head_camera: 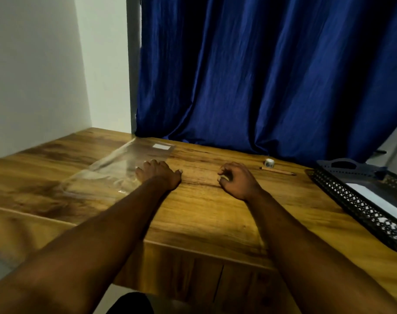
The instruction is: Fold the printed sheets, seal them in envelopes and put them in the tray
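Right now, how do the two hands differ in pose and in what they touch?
The left hand lies on the edge of the clear envelope; the right hand is over bare table. The left hand shows its back; the right hand shows its thumb side, fingers loosely curled. Both reach forward.

Head-worn view, down onto table

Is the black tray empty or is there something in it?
Not empty. White paper lies flat inside the tray.
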